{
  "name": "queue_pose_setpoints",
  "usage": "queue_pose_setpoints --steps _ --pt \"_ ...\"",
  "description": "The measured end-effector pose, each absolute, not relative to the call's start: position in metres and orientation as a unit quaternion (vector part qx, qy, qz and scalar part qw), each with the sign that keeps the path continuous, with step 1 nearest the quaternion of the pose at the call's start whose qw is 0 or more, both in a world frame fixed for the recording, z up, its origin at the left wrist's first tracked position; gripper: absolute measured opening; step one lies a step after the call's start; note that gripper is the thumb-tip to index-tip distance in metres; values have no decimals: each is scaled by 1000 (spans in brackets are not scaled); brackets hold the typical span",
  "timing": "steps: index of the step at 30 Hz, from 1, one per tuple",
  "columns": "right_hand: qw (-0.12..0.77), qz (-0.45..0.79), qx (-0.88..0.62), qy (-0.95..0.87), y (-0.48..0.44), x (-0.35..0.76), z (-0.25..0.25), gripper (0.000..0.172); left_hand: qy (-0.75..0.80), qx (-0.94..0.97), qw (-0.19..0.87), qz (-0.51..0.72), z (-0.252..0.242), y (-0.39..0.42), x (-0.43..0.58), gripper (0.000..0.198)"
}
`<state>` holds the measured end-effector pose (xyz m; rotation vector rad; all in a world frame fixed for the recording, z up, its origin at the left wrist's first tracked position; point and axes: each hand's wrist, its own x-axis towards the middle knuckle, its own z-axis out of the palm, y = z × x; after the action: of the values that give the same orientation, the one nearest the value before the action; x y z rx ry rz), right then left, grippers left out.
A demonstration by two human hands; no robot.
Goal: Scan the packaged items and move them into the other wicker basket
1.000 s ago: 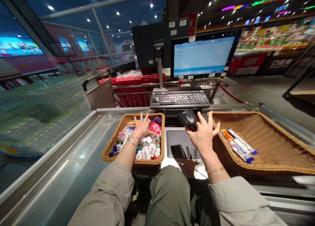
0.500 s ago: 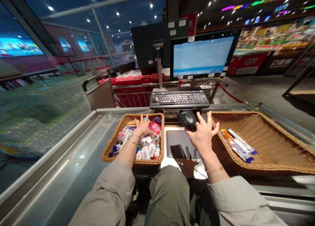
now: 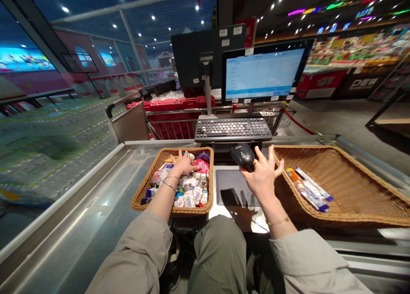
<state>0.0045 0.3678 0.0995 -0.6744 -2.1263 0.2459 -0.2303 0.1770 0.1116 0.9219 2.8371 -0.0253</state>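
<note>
My left hand rests palm-down on mixed packets in a wicker basket, its fingers curled over them. A red packet lies just beyond it, and white blister packs lie nearer me. My right hand is raised with fingers spread, its index side touching a black handheld barcode scanner. Beneath that hand is a dark glass scanning plate. To its right, a larger wicker basket holds an orange packet and a white-and-blue bar.
A black keyboard and a lit monitor stand directly ahead. Behind them is a wire trolley with red crates. A steel checkout counter runs along the left, and my olive-trousered knees sit below the baskets.
My left hand has sunk lower onto the packets, its fingers drawn closer together. My right hand has shifted slightly left, and the scanner stays against it.
</note>
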Motion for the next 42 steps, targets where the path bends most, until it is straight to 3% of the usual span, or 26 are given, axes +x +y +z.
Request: queue_pose_setpoints --steps 5,13,29,32,34,37,42 --pt "436 94 -276 -851 368 3 98 25 951 296 79 29 115 181 -223 48" --pt "437 99 -270 -852 366 4 99 24 968 236 -13 80 129 169 -234 43" --pt "439 102 -273 -850 367 3 98 25 983 124 50 129 120 120 -266 50" --pt "443 101 -272 -848 367 3 99 25 988 112 0 104 121 129 -252 66" --pt "443 101 -271 -849 366 2 99 24 988 125 -73 52 119 138 -237 89" --pt "439 102 -269 -851 366 3 98 23 984 158 -80 -29 110 148 -219 112" --pt "439 99 -270 -851 368 6 96 23 985 151 -62 -56 98 150 -214 115"
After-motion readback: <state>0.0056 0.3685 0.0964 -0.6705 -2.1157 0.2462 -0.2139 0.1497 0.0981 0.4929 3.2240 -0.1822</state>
